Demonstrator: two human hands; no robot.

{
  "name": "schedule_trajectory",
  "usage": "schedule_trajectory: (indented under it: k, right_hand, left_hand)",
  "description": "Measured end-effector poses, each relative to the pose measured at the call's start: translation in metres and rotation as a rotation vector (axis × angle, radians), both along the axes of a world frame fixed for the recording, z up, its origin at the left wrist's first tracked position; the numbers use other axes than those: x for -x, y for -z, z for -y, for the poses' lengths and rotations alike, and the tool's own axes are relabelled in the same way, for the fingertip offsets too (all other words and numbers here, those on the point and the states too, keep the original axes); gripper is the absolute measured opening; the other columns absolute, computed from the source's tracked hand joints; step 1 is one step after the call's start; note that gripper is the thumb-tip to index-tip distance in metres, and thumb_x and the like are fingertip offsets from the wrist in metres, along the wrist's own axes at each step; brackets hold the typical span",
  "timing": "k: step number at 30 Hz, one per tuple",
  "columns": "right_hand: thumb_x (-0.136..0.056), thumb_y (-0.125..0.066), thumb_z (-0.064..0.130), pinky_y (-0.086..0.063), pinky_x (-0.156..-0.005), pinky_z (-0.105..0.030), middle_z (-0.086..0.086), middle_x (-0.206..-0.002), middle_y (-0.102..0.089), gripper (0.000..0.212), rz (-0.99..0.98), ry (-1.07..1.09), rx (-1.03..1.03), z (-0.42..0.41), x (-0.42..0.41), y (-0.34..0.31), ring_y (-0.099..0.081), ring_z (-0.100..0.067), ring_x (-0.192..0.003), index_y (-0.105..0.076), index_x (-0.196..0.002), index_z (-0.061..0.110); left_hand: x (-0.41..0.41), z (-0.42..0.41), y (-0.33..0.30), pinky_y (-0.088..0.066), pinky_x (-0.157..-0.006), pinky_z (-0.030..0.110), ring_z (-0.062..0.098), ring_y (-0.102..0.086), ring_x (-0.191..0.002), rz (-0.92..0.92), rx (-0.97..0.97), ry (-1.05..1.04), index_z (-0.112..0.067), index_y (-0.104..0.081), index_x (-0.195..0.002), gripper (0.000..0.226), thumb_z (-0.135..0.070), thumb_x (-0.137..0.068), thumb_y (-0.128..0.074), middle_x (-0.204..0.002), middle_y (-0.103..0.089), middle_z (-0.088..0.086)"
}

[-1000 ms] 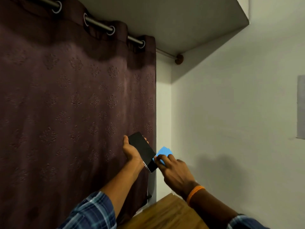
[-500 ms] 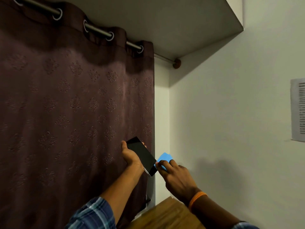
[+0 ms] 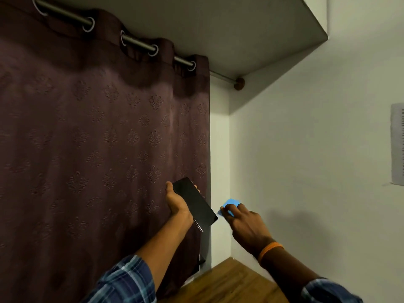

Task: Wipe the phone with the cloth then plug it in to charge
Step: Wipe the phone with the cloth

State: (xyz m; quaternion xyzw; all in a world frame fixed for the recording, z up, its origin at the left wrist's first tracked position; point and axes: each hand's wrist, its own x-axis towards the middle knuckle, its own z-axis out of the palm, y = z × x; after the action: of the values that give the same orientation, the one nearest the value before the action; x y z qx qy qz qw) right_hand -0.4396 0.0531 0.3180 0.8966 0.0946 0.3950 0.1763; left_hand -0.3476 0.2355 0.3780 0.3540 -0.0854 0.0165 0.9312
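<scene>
A black phone (image 3: 194,201) is held up in front of the curtain, tilted with its dark screen facing me. My left hand (image 3: 177,204) grips it by its long edges, thumb on the left side and fingertips showing past the right. My right hand (image 3: 242,224) pinches a small blue cloth (image 3: 230,206) just right of the phone's lower corner. A narrow gap separates cloth and phone. No charger or cable is in view.
A dark maroon curtain (image 3: 98,149) on a metal rod (image 3: 135,43) fills the left. A white wall (image 3: 306,160) stands on the right, with a paper sheet (image 3: 397,145) at its edge. A wooden surface (image 3: 227,283) lies below the hands. A shelf underside (image 3: 218,25) hangs overhead.
My right hand slid the cloth down the screen and off the phone's lower right corner, away to the right. The left hand kept its hold on the phone.
</scene>
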Motion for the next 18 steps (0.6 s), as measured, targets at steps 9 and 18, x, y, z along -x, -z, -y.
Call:
schedule_trajectory:
  k: [9, 18]
  right_hand:
    - [-0.087, -0.046, 0.015, -0.057, -0.059, -0.039, 0.002, -0.130, -0.059, 0.052, 0.076, -0.191, -0.382, -0.051, -0.005, -0.069, -0.060, -0.027, -0.104, -0.056, -0.136, 0.029]
    - [-0.093, -0.055, 0.019, -0.059, -0.084, -0.043, -0.001, -0.138, -0.052, 0.055, -0.005, -0.239, -0.388, -0.069, -0.032, -0.082, -0.053, -0.027, -0.119, -0.045, -0.146, 0.028]
  left_hand:
    - [0.013, 0.002, 0.009, -0.053, -0.099, 0.053, 0.037, -0.071, -0.103, 0.102, -0.307, 0.180, -0.011, -0.073, -0.117, 0.069, -0.069, -0.083, -0.057, -0.110, -0.074, 0.022]
    - [0.009, -0.003, 0.010, -0.061, -0.079, 0.059, 0.037, -0.076, -0.089, 0.088, -0.363, -0.011, -0.016, -0.077, -0.104, 0.050, -0.056, -0.075, -0.074, -0.097, -0.078, 0.017]
